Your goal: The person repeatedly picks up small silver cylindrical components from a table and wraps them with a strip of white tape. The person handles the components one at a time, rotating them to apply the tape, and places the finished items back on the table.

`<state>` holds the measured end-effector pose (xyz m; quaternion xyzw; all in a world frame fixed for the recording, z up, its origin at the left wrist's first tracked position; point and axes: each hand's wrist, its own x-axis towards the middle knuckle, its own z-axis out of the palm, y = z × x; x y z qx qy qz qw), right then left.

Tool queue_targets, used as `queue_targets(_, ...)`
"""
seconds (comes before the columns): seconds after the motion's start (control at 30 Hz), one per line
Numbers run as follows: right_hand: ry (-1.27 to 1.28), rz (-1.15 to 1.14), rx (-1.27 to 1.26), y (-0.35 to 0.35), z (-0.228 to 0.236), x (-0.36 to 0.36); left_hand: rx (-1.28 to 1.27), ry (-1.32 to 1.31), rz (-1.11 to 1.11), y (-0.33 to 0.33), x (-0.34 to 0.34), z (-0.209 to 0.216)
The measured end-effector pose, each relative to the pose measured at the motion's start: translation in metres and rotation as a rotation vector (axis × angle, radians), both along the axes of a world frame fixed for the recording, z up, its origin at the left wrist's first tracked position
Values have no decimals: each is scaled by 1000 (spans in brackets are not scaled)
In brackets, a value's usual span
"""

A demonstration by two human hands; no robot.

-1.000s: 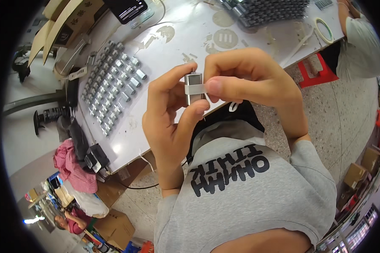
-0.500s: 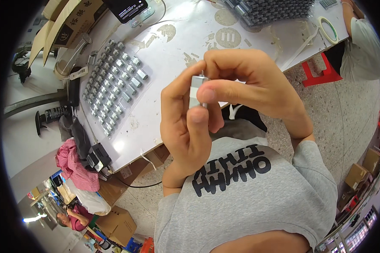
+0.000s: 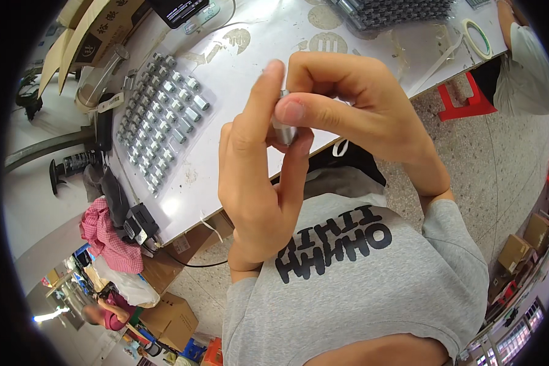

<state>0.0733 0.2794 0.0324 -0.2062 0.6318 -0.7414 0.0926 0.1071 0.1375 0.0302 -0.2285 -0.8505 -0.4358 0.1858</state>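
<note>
Above the table's near edge, both hands meet around a small silver motor [image 3: 285, 133], a metal can partly covered by fingers. My right hand [image 3: 363, 113] pinches its upper part, the thumb lying across it and the index finger curled behind. From the other side, my left hand [image 3: 256, 177] grips the lower part near the thumb tip, its index finger pointing up beside the motor. The motor's far side and any shaft are hidden. Left of my hands, several similar motors [image 3: 165, 116] stand in rows on a clear plastic tray.
A dense block of motors [image 3: 396, 15] sits at the far right, near a tape roll [image 3: 476, 38]. A phone [image 3: 175, 11] and an open carton [image 3: 107, 30] stand at the back left. Another person's sleeve [image 3: 527, 70] and a red stool [image 3: 466, 100] are right of the table.
The motor has turned in my fingers: its white side no longer shows, bare metal does. My left index finger has lifted, and both hands have shifted slightly up and left.
</note>
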Motion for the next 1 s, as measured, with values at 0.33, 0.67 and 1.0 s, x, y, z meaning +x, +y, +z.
queue_targets(0.33, -140, 214, -133, 18, 10, 3, 503, -351, -237, 1, 3, 8)
queue_targets(0.67, -97, 57, -98, 8, 8, 10, 483, -202, -156, 10, 4, -4)
queue_targets(1.0, -86, 60, -201, 6, 2, 6, 299, -230, 32, 13, 10, 1)
